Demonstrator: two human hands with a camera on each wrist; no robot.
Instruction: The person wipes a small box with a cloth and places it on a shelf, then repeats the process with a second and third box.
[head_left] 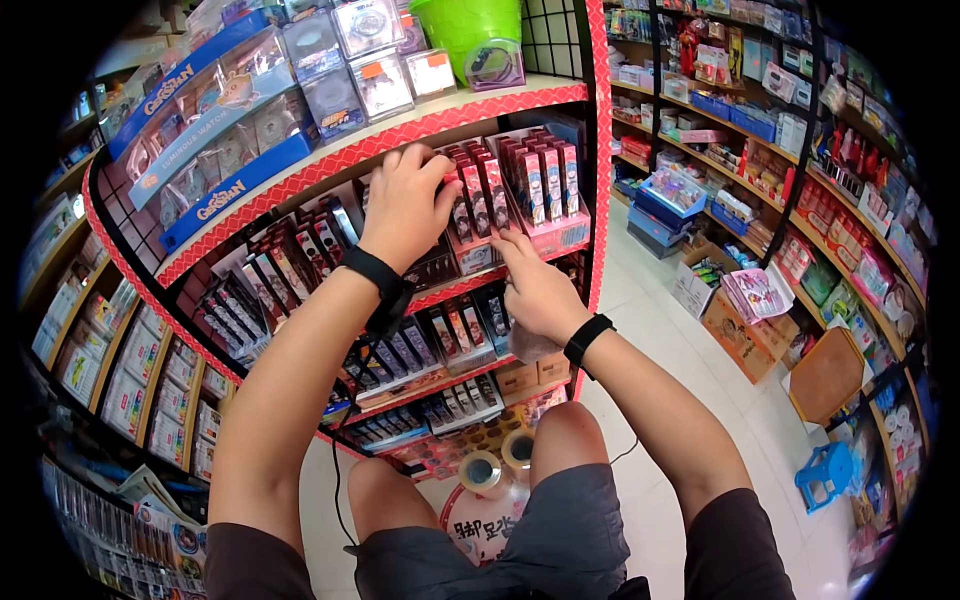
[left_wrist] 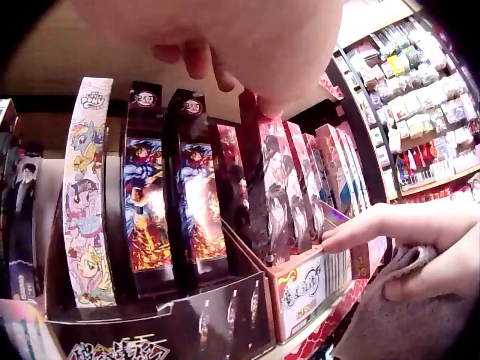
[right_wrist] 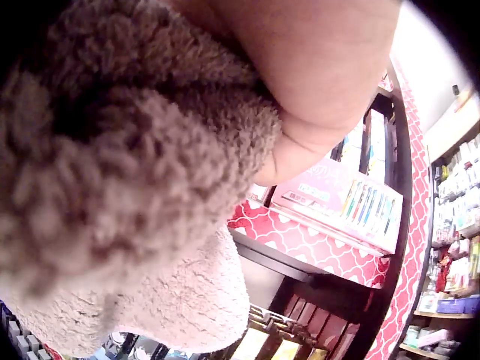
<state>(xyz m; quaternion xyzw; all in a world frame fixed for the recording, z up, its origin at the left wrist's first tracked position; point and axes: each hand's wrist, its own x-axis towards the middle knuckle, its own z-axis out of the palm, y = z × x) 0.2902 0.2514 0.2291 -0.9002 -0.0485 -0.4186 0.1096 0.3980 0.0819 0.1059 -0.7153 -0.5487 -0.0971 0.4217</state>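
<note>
At the red-edged shelf, two hands meet slim boxes;
the left hand, fingers bent, pinches the red box directly below its fingertips; the right hand, half closed, grips grey cloth, forefinger beside the display tray.

In the left-wrist view, the left hand is cut off by the top edge and partly hides the top of a red box. In the right-wrist view, a blurred, fuzzy cloth, cut off at left, covers the right hand's fingers. Print on the far shelves' packages is too small to read.
</note>
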